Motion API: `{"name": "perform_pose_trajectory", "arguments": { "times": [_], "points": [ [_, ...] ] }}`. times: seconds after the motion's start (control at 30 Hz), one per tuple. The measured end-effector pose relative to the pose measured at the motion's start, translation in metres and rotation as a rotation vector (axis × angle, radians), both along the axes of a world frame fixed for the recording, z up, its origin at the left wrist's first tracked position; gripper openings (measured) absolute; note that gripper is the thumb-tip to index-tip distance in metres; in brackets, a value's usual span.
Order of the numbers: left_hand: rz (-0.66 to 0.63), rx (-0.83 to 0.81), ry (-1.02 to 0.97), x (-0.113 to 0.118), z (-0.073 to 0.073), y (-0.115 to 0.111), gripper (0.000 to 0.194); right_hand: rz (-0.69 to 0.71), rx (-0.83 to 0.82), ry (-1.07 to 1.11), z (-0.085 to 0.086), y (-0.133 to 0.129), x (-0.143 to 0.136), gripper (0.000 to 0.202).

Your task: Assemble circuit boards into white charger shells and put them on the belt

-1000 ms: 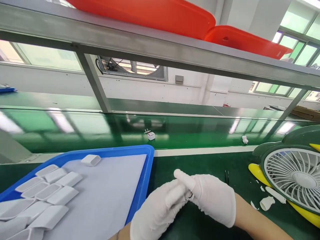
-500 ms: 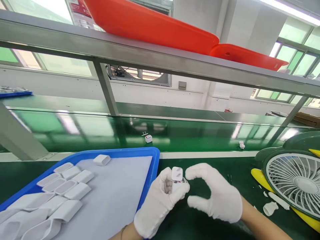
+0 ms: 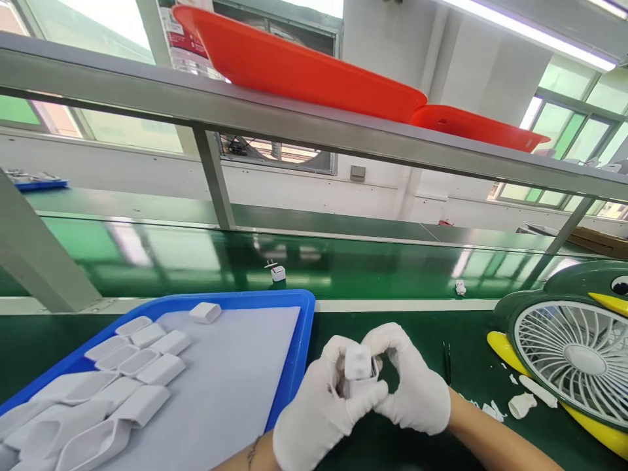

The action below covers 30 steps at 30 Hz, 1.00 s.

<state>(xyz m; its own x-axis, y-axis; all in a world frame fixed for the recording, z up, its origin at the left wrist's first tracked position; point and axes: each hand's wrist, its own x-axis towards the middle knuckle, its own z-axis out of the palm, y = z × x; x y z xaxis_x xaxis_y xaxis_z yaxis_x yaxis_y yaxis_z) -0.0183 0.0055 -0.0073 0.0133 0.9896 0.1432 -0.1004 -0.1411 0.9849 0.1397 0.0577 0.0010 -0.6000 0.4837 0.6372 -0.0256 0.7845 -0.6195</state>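
My left hand, in a white glove, is closed around a small white plastic housing at the lower middle. The housing's square white top stands above the fingers, and some inner parts show below it at its right side. My right hand, also gloved, is curled, with thumb and forefinger closed against the housing's right side. To the left, a blue tray lined with white sheet holds several hollow white shells, one of them apart near the back edge.
A green belt carries two small white pieces. Black tweezers, white scraps and a green fan are at right. Red trays rest on the overhead shelf.
My right hand has moved left and closed onto the housing beside my left hand. The pieces on the belt have shifted left, and the view has tilted slightly.
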Motion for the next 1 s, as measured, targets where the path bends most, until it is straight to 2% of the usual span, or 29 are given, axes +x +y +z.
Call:
{"name": "perform_pose_trajectory", "arguments": {
  "times": [0.07,0.13,0.17,0.23,0.3,0.43,0.5,0.57,0.7,0.8,0.87,0.93,1.0],
  "points": [
    [-0.005,0.104,0.004,-0.003,-0.008,0.003,0.037,0.168,-0.184,0.058,0.000,0.004,0.001,0.061],
    [-0.055,0.218,0.019,-0.006,-0.012,0.006,0.041,0.328,-0.443,0.097,0.004,0.006,0.002,0.052],
    [-0.091,0.267,0.041,-0.007,-0.014,0.007,0.039,0.363,-0.577,0.103,0.006,0.006,0.003,0.042],
    [-0.122,0.341,0.092,-0.009,-0.018,0.009,0.040,0.328,-0.767,0.077,0.010,0.004,0.003,0.033],
    [-0.098,0.426,0.176,-0.010,-0.023,0.011,0.045,0.220,-0.789,-0.021,0.008,0.001,0.002,0.036],
    [-0.046,0.765,0.423,-0.010,-0.033,0.013,0.062,0.123,-0.654,-0.124,-0.005,-0.003,-0.001,0.037],
    [-0.008,0.862,0.471,-0.010,-0.033,0.013,0.066,0.073,-0.618,-0.123,-0.006,-0.002,-0.001,0.036],
    [0.033,0.834,0.456,-0.010,-0.030,0.011,0.061,0.060,-0.630,-0.182,0.000,0.001,0.001,0.039],
    [0.020,0.740,0.425,-0.010,-0.030,0.008,0.058,0.166,-0.697,-0.316,0.014,0.006,0.006,0.042],
    [0.021,0.736,0.384,-0.008,-0.037,0.007,0.061,0.129,-0.639,-0.308,0.011,0.005,0.008,0.046],
    [0.037,0.675,0.342,-0.006,-0.037,0.007,0.057,0.125,-0.676,-0.246,0.003,0.005,0.007,0.054],
    [0.040,0.476,0.315,-0.006,-0.031,0.006,0.040,0.189,-0.835,-0.149,-0.004,0.007,0.004,0.064],
    [0.022,0.144,0.279,-0.006,-0.018,0.008,0.018,0.272,-0.993,-0.022,-0.007,0.011,0.001,0.078]
  ]
}}
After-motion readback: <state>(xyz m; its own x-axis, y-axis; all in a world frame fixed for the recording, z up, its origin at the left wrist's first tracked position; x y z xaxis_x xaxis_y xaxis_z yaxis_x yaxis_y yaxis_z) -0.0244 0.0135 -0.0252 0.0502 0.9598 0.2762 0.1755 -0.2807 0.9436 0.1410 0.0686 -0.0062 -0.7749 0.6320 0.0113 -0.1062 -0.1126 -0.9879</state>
